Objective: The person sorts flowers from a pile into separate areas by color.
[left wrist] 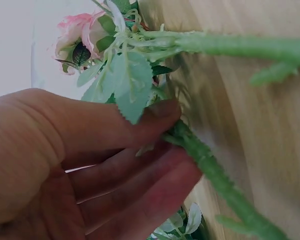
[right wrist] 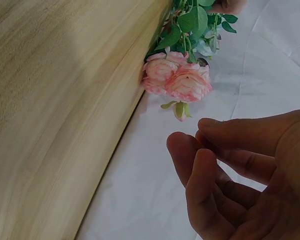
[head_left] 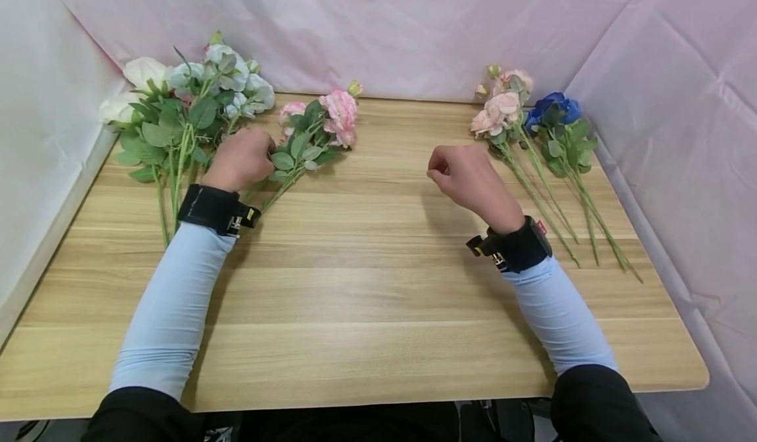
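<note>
While the left hand curls its fingers around the stem of a pink rose spray lying on the wooden table, the right hand hovers above the table's middle, loosely curled and holding nothing. White roses lie just left of the held spray. Well apart, at the right edge, lie another pink spray and a blue rose.
</note>
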`<state>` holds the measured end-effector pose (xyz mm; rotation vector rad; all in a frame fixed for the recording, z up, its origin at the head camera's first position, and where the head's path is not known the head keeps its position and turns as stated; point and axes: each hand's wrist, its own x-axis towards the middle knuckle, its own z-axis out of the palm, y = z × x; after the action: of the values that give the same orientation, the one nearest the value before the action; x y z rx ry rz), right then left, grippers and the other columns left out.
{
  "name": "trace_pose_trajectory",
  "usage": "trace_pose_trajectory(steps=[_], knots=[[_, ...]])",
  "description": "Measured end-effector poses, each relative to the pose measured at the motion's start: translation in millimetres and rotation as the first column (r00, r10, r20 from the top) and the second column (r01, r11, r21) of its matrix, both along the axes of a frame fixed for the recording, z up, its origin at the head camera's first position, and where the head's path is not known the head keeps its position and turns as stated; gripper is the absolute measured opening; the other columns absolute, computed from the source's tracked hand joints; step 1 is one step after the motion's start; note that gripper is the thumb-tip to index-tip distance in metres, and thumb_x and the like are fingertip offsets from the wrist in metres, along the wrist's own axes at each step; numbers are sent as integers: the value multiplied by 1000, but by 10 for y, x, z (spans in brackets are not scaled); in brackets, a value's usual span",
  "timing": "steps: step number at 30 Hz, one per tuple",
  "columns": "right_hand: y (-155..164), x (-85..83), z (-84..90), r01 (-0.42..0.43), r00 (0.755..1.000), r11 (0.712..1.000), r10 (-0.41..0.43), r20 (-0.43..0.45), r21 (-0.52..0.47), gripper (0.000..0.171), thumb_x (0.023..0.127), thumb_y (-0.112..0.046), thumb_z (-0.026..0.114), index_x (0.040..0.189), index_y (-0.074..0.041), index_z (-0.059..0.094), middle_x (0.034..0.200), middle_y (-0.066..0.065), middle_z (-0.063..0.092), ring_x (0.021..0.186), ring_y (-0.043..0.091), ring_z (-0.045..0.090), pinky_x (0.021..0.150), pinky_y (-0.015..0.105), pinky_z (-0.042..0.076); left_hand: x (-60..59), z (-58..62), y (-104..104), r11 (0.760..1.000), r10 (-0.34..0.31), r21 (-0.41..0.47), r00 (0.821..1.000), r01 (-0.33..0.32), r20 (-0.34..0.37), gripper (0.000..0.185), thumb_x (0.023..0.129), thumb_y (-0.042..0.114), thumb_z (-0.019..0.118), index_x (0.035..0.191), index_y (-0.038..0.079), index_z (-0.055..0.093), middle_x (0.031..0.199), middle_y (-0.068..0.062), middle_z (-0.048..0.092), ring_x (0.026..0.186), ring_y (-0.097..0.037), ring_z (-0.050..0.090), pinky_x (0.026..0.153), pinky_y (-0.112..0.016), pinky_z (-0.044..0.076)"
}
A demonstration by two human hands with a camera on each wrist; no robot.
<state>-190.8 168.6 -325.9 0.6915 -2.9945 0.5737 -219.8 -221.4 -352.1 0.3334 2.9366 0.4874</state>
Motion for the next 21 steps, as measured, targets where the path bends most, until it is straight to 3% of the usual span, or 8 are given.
trace_pose_trajectory(steps=[2, 11, 16, 21], knots=[[3, -1, -9, 1, 1000, 1000, -1, 4, 0, 8, 97, -11, 67, 93, -8, 74, 87, 9, 76, 74, 24, 66, 71, 38, 48, 7, 10, -2, 1000, 8, -8, 1000, -8, -23, 34, 75, -8, 49, 61, 17, 30, 65, 3, 19, 64, -21, 25, 57, -33, 21], [0, -3, -29, 2, 1000, 1000, -2, -3, 12, 8, 96, -11, 67, 93, -9, 74, 87, 8, 77, 75, 24, 67, 73, 39, 49, 54, 97, -7, 996, 92, 9, 990, -92, -110, 26, 70, -7, 44, 60, 15, 34, 60, 2, 24, 60, -21, 28, 53, -33, 22], [-5, -4, -30, 0, 1000, 1000, 0, -1, 13, 8, 97, -12, 68, 94, -9, 75, 87, 8, 76, 74, 23, 67, 72, 39, 49, 97, 187, -5, 993, 118, 22, 975, -116, -187, 24, 79, -8, 43, 65, 11, 45, 61, -5, 42, 60, -26, 38, 51, -35, 25], [-5, -3, -52, -2, 1000, 1000, 2, 13, 1, 8, 97, -12, 67, 94, -8, 75, 88, 8, 77, 74, 23, 68, 71, 38, 50, 146, 277, 18, 993, 112, 10, 952, -114, -283, 23, 87, -6, 47, 70, 10, 49, 62, -7, 41, 60, -28, 38, 51, -35, 23]])
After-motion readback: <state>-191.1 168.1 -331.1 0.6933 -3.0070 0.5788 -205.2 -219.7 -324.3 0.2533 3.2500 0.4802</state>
